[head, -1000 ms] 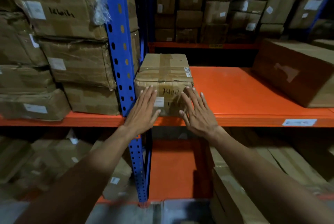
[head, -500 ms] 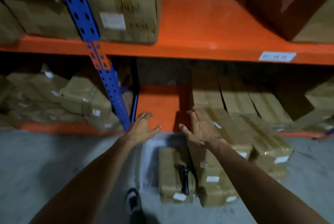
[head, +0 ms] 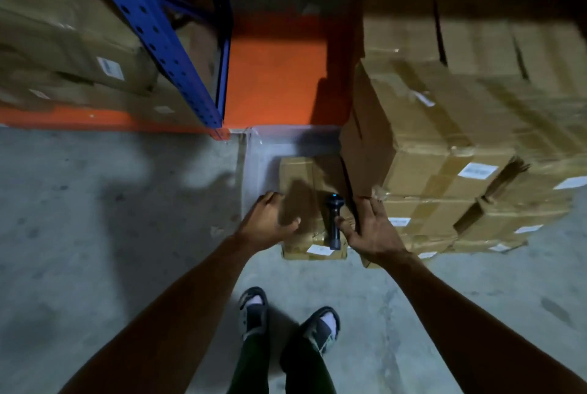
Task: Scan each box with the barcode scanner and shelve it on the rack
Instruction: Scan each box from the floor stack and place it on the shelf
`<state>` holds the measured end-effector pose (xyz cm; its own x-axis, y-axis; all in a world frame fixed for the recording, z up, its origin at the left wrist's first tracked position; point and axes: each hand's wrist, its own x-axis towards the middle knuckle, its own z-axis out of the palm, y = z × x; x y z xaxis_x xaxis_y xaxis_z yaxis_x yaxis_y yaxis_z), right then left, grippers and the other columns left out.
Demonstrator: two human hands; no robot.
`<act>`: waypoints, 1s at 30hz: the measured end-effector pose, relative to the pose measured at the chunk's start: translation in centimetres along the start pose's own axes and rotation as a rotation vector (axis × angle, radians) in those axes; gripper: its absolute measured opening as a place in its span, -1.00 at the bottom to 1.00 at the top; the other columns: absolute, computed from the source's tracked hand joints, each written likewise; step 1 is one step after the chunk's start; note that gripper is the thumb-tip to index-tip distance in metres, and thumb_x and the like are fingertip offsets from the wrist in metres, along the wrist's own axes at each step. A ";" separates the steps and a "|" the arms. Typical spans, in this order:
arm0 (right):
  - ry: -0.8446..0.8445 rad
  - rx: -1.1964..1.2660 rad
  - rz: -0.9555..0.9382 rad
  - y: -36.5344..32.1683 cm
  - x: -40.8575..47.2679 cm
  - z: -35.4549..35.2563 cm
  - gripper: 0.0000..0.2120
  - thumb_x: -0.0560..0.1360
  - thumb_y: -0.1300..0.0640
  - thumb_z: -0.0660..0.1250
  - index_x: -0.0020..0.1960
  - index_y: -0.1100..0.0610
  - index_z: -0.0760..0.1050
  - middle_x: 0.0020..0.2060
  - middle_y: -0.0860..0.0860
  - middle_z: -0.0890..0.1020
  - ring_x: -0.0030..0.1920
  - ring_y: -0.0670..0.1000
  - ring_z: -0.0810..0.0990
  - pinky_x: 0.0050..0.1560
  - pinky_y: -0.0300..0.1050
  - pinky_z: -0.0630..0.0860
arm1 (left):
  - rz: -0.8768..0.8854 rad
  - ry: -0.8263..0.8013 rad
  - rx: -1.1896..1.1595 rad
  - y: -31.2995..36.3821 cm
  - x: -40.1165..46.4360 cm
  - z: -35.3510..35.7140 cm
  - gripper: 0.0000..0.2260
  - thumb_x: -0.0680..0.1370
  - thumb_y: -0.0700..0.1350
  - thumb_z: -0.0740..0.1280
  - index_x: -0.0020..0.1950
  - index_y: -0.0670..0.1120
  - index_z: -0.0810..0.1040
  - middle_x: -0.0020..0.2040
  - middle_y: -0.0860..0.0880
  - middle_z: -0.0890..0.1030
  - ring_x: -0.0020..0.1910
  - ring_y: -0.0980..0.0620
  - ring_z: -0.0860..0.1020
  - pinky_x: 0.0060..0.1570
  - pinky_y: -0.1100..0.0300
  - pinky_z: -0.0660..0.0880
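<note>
Scanner (head: 332,222) lies on top of the small box (head: 313,203) on the floor (head: 95,219), directly at twelve o'clock from the person's feet. Its long axis runs from six to twelve o'clock, with the head and its small blue light at the far end and the handle pointing toward the person. The right hand (head: 374,230) is open with fingers spread, and its thumb is just beside the handle, maybe touching; this hand is clearly the nearer one. The left hand (head: 270,222) is also open and empty, at the box's nine o'clock edge. I judge that the right hand should close around the handle. The taller stack of boxes (head: 444,152) stands at two o'clock, and the orange rack shelf (head: 273,76) beyond at twelve.
</note>
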<state>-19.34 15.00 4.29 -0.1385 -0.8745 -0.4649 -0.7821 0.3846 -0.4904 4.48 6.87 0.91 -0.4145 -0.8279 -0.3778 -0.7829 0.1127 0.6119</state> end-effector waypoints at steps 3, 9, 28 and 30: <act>0.022 0.063 0.113 2.9 3.0 4.9 -0.40 0.62 -0.09 0.37 0.50 0.24 0.35 0.33 0.23 0.45 0.39 0.27 0.40 0.39 0.08 0.35 | 0.037 -0.071 -0.029 -4.1 2.0 5.4 -0.52 0.49 0.19 0.32 0.30 -0.06 0.45 0.25 -0.09 0.52 0.21 -0.09 0.47 0.15 0.11 0.40; 0.063 0.127 0.231 6.6 8.9 13.9 -0.29 0.62 -0.16 0.32 0.61 0.15 0.16 0.38 0.26 0.36 0.38 0.33 0.41 0.34 0.14 0.40 | 0.159 -0.227 -0.050 -10.4 6.1 15.6 -0.51 0.58 0.06 0.36 0.43 -0.15 0.44 0.42 -0.10 0.47 0.41 -0.08 0.42 0.36 -0.02 0.37; 0.323 0.547 0.204 9.4 3.0 22.4 -0.38 0.61 0.16 0.34 0.41 -0.42 0.18 0.08 -0.21 0.60 -0.07 0.00 0.72 -0.06 0.06 0.71 | 0.365 -0.033 -0.046 -15.2 5.5 21.7 -0.50 0.61 -0.23 0.30 0.54 -0.10 0.29 0.58 -0.06 0.21 0.60 -0.05 0.05 0.56 0.02 0.11; 0.316 0.590 0.208 9.9 1.1 24.1 -0.34 0.59 0.19 0.36 0.35 -0.49 0.19 0.03 -0.23 0.61 -0.15 -0.10 0.71 -0.26 -0.21 0.66 | 0.413 0.001 -0.002 -15.3 5.3 21.8 -0.52 0.61 -0.24 0.31 0.52 -0.14 0.32 0.57 -0.11 0.24 0.59 -0.13 0.10 0.55 -0.03 0.13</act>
<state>-12.60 24.97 -18.82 -0.4900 -0.7747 -0.3996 -0.2721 0.5715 -0.7742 4.14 12.73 -25.65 -0.6931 -0.7139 -0.0994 -0.5498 0.4345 0.7133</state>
